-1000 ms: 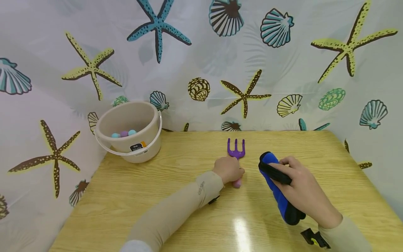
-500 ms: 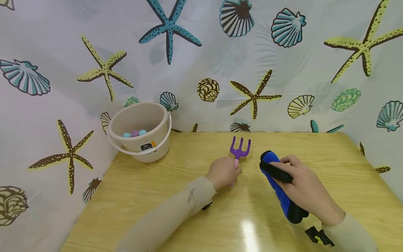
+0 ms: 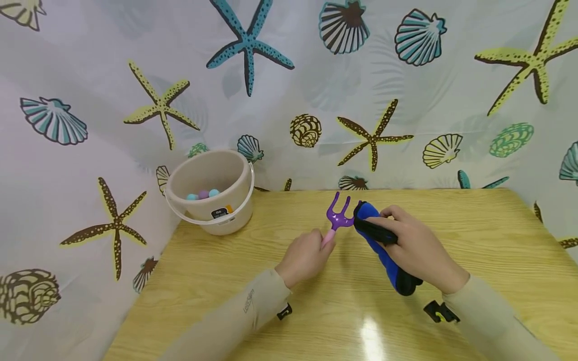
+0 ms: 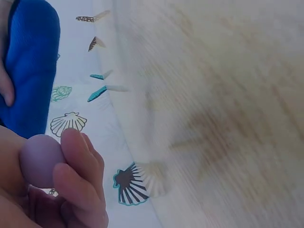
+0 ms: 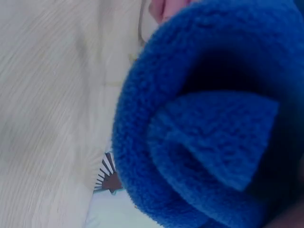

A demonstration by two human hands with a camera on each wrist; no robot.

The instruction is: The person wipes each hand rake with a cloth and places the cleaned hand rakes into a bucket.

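In the head view my left hand (image 3: pixel 306 256) grips the pink handle of a small purple hand fork (image 3: pixel 337 218), tines up and slanting right. The rounded handle end (image 4: pixel 42 161) sticks out between thumb and fingers in the left wrist view. My right hand (image 3: pixel 417 246) holds a rolled, fuzzy blue cloth (image 3: pixel 381 253) with black edging. From the head camera the cloth's upper end overlaps the rightmost tine; I cannot tell whether they touch. Close up in the right wrist view, the rolled layers of the blue cloth (image 5: pixel 199 137) fill most of the picture.
A beige bucket (image 3: pixel 230 220) with a white handle stands at the back left of the wooden table (image 3: pixel 217 301). Blue and purple balls (image 3: pixel 203 194) lie inside it. A sheet (image 3: pixel 280 100) printed with shells and starfish hangs behind and at the sides.
My left hand has lifted the fork off the table and tilted it to the right. My right hand has brought the cloth leftward, up to the fork. The head view has turned slightly left.
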